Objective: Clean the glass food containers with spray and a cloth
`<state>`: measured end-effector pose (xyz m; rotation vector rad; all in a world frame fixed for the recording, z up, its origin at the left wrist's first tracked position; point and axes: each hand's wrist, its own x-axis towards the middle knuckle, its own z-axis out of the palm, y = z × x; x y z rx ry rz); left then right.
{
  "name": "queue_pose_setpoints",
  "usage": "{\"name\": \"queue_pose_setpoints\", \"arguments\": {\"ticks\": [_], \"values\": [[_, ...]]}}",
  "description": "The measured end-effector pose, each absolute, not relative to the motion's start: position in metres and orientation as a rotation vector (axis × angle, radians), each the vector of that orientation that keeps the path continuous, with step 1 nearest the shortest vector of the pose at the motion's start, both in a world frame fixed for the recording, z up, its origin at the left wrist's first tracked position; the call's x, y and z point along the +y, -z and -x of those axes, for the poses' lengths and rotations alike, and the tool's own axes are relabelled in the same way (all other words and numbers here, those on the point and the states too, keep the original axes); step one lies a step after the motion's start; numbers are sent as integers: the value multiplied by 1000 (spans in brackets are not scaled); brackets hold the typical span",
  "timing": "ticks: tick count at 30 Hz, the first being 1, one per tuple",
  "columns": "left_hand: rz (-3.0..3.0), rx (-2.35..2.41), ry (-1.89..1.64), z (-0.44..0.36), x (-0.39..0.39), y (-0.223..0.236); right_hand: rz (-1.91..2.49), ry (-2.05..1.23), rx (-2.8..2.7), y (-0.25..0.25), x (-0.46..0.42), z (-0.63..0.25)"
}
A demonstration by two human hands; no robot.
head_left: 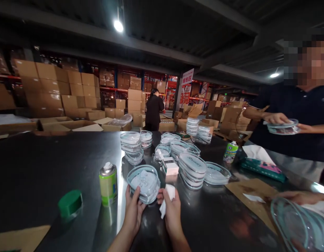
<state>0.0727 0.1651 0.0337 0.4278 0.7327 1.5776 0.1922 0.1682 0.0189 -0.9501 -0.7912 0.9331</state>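
My left hand (134, 206) grips an oval clear glass container (144, 182) by its near left side, tilted up over the table. A pale sheet or label with writing shows through its top. In my right hand (174, 208), at the container's right edge, a crumpled white tissue (170, 191) is pinched. Left of the container stands a green spray can (108, 183) with a white nozzle. A green cap (70, 203) lies farther left. Beyond my hands are a small white box (170, 166) and stacked glass containers (192, 168).
Across the dark table (85, 150), more container stacks (130, 141) stand at the back. On the right are another spray can (230, 152), a tissue pack (264, 168) and cardboard (252, 190). A co-worker (295, 112) holds a container; another person's hand (301, 197) touches glassware at lower right.
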Motion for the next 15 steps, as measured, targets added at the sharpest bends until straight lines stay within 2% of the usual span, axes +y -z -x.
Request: {"name": "queue_pose_setpoints", "arguments": {"ticks": [15], "values": [[-592, 899, -1483, -68, 160, -29, 1154, -586, -847, -18, 166, -197]]}}
